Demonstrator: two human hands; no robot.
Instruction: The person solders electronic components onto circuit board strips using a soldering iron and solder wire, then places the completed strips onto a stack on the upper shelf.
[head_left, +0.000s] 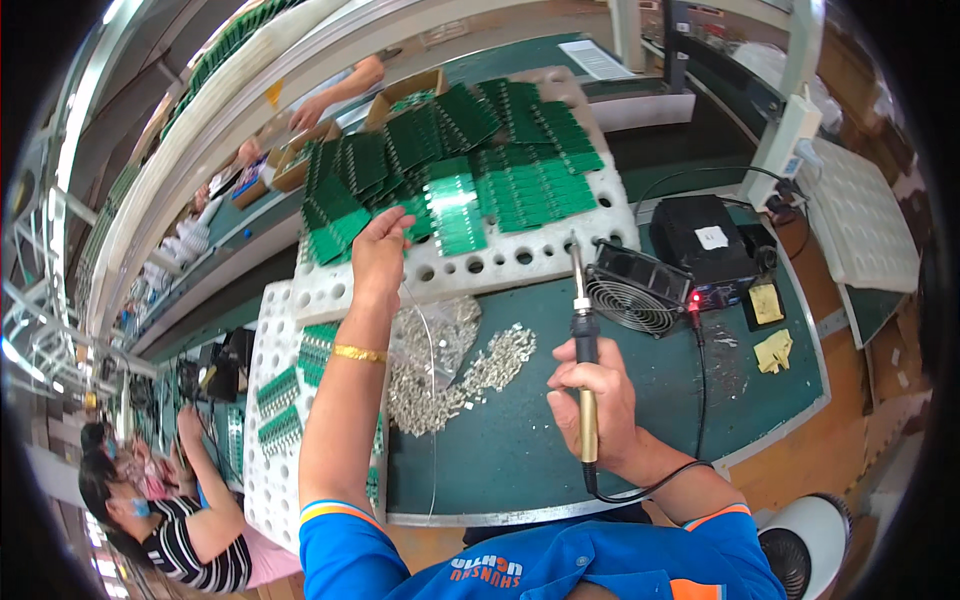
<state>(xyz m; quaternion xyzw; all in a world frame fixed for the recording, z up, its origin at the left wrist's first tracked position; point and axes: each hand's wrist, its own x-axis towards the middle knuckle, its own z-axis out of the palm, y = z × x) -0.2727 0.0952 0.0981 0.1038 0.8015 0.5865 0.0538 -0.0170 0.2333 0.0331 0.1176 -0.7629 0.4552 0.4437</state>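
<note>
My right hand point(598, 395) is wrapped round a soldering iron point(588, 415), its metal tip pointing away from me toward the white foam board point(520, 258). A thin solder wire point(433, 370) hangs in a loose curve below my left hand point(383, 245), whose fingers are pinched on it. That hand is over the near-left part of the foam board, beside the green circuit board panels point(455, 205) that lie in overlapping rows. Small metal parts point(430, 400) are heaped on the green mat below, partly in and around a clear plastic bag point(455, 325).
Right of the foam board stand a small fan point(635, 290) and a black soldering station point(705, 240) with a red light. The iron's cord point(640, 495) loops past my right wrist. A second foam board point(268, 350) holds more green boards. Co-workers sit left and reach in beyond.
</note>
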